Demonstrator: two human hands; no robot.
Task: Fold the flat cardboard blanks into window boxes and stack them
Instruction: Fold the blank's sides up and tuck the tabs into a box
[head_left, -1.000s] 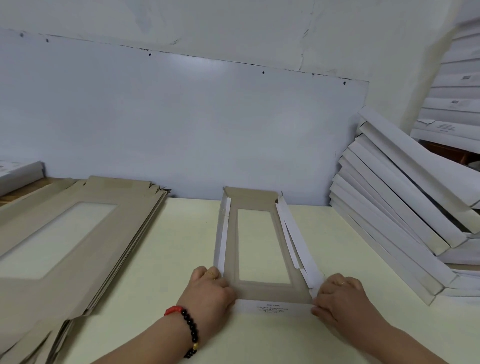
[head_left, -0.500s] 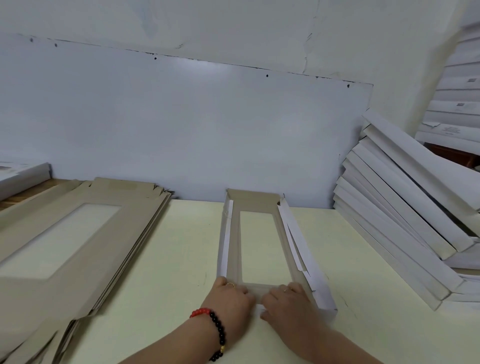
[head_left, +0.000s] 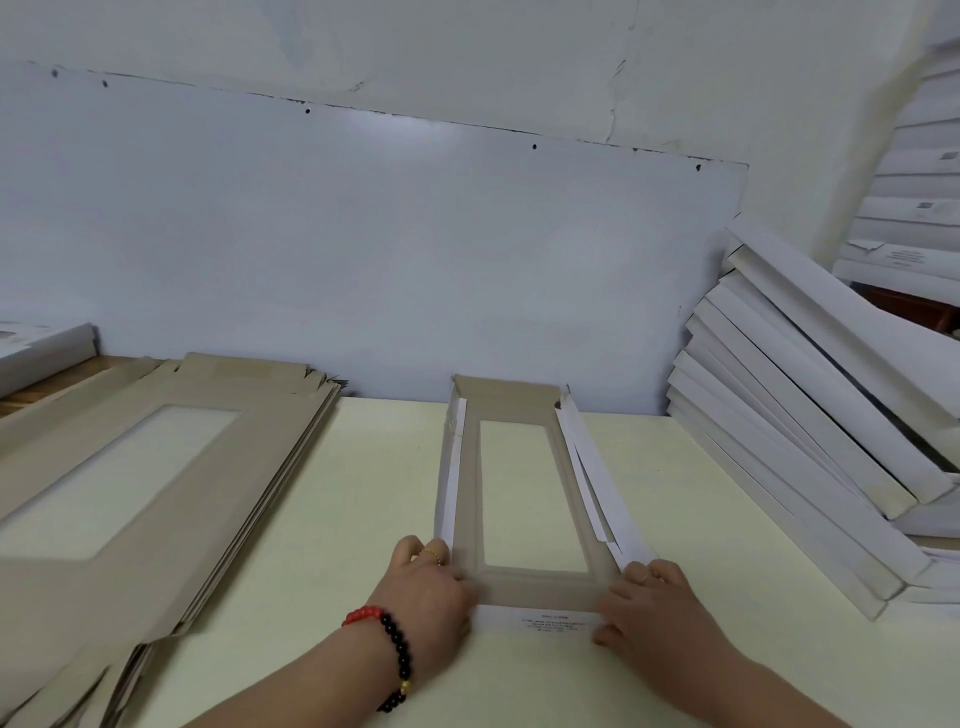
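A half-folded window box lies lengthwise on the pale table, brown inside up, its long side walls raised and a white printed end flap at the near end. My left hand grips the near left corner of the box, fingers curled over the wall. At the near right corner my right hand grips the other side the same way. A pile of flat brown blanks with window cut-outs lies at the left. Several folded white boxes lean in a stack at the right.
A grey board stands against the wall behind the table. More white boxes are piled high at the far right. A white box sits at the far left edge on a wooden surface.
Both hands met at the middle of the near end half a second ago; now they have spread apart to the box's two near corners, and the white end flap shows again.
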